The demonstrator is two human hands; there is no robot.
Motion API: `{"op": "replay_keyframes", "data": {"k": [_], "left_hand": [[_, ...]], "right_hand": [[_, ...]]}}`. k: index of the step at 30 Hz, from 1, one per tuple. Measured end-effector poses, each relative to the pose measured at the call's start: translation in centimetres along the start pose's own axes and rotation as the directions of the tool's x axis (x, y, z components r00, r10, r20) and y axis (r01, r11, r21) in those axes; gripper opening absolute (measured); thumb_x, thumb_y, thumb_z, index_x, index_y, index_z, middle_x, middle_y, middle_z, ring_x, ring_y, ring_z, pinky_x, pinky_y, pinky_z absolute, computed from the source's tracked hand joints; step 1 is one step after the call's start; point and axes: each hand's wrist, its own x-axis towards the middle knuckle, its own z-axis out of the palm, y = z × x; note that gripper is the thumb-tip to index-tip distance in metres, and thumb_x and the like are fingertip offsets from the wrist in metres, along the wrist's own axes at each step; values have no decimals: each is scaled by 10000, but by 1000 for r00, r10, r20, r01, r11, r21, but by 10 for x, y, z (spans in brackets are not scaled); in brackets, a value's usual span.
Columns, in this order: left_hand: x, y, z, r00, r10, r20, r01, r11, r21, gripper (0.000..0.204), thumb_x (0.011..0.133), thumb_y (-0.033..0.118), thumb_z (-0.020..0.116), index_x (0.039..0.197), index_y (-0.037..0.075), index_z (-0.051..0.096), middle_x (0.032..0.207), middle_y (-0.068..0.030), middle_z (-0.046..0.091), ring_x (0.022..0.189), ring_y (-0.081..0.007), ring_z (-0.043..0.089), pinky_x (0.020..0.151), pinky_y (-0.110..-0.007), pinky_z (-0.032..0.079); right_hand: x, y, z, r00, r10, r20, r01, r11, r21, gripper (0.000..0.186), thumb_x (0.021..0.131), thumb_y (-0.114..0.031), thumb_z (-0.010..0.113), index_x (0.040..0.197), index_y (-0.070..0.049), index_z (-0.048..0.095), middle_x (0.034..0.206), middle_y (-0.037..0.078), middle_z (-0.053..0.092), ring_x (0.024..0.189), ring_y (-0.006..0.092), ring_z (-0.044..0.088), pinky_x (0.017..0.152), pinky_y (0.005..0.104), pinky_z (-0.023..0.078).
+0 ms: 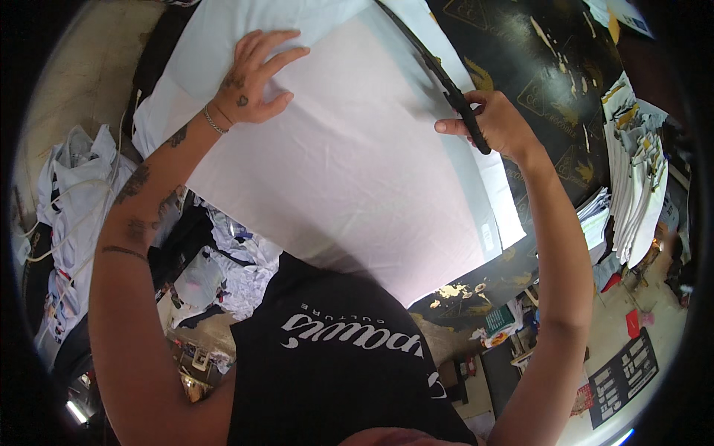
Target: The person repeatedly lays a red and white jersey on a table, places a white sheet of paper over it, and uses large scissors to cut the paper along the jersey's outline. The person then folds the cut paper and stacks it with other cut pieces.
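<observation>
Broadly, a dark worktop [550, 82] with gold printed emblems fills the upper right, and most of it lies under a large pale sheet of fabric [349, 171] spread flat across the middle. The sheet's top edge runs out of view at the upper rim, its left edge hangs just past the worktop's side near a heap of white cloth [71, 201], and its near corner disappears beneath the person's black shirt. Bare worktop shows only along the right, between the sheet's right edge and a stack of white folded pieces [632, 178] standing well apart at the far right; that strip carries small pale scraps. A second heap of mixed cloth [223, 260] lies below the worktop's left edge, close to the left forearm.

A long black ruler [439, 74] lies slanted over the sheet's upper right part, its far end cut off by the rim. The right hand [494, 123] is closed round the ruler's near end, thumb pointing left over the fabric. The left hand [253, 78] is open and flat, fingers spread, pressing on the sheet near its upper left edge, holding nothing.

Floor clutter at lower right is too small and bent by the lens to make out.
</observation>
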Motion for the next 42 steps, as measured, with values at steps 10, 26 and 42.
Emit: {"op": "replay_keyframes", "data": {"k": [10, 26, 42], "left_hand": [[139, 68, 46, 985, 117, 125, -70, 942, -329, 244, 904, 25, 637, 1123, 89, 724, 1274, -64, 703, 1266, -275, 608, 1132, -434, 437], [212, 85, 42, 876, 320, 361, -407, 892, 198, 187, 975, 139, 629, 1143, 151, 710, 1510, -145, 525, 1452, -302, 444, 1160, -535, 379], [-156, 295, 77, 966, 259, 12, -254, 956, -147, 453, 773, 38, 691, 1210, 137, 754, 1388, -132, 611, 1273, -309, 576, 1129, -495, 418]], "right_hand": [[-201, 150, 199, 903, 236, -360, -17, 855, 518, 514, 882, -82, 864, 1323, 32, 626, 1072, 91, 745, 912, 185, 694, 854, 347, 572], [-256, 226, 260, 628, 373, -683, -359, 918, 171, 600, 848, 3, 696, 1434, -90, 607, 1261, 211, 712, 1117, 412, 692, 944, 479, 556], [-439, 288, 350, 993, 9, 118, -103, 554, 826, 687, 907, -431, 850, 1401, -78, 527, 961, 11, 607, 775, 124, 596, 642, 288, 496]]}}
